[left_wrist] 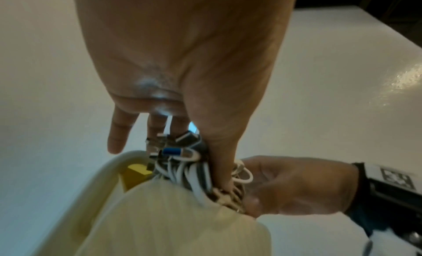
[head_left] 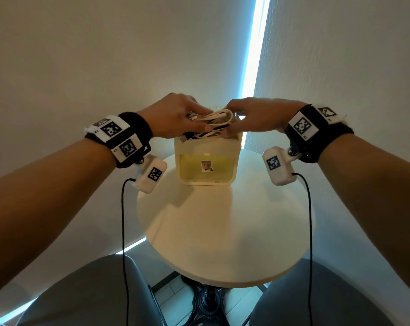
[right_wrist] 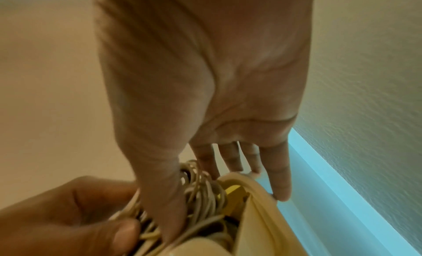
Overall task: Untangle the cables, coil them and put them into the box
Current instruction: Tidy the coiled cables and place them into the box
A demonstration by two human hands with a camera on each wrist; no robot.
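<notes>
A bundle of coiled white and dark cables (head_left: pixel 211 124) sits at the open top of a cream box (head_left: pixel 207 158) on the round table. My left hand (head_left: pixel 175 116) grips the bundle's left side, thumb under it and fingers over it. My right hand (head_left: pixel 253 118) grips the right side the same way. In the left wrist view the cables (left_wrist: pixel 189 171) with several plugs are pinched by my left thumb at the box rim (left_wrist: pixel 109 167). In the right wrist view the cables (right_wrist: pixel 203 193) lie under my right thumb, with the fingers reaching over the box edge (right_wrist: pixel 255 185).
The box has a clear yellowish front with a small sticker (head_left: pixel 206 166). The round cream table (head_left: pixel 222 231) stands close to pale walls. Black wires hang from both wrist cameras. My knees (head_left: pixel 86 292) are under the table's near edge.
</notes>
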